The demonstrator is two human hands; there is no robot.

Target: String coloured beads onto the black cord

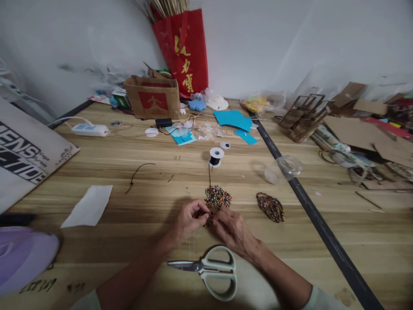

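Observation:
My left hand (192, 218) and my right hand (235, 230) meet at the near edge of a loose pile of small multicoloured beads (218, 196). Both are closed in a fingertip pinch on a thin black cord, with a bead or two by the fingertips too small to make out. From a white spool (216, 156) of black cord, a strand (209, 175) runs down into the pile. Below my hands lie scissors (219, 272) with pale green handles, blades pointing left. A finished-looking loop of strung beads (270, 207) rests to the right.
A cut piece of black cord (132, 181) and a white paper sheet (88, 206) lie left. A clear plastic container (288, 167) stands right. Blue paper (232, 120), a cardboard box (153, 98) and a red bag (185, 51) are at the back. A dark strip (309, 209) crosses the table.

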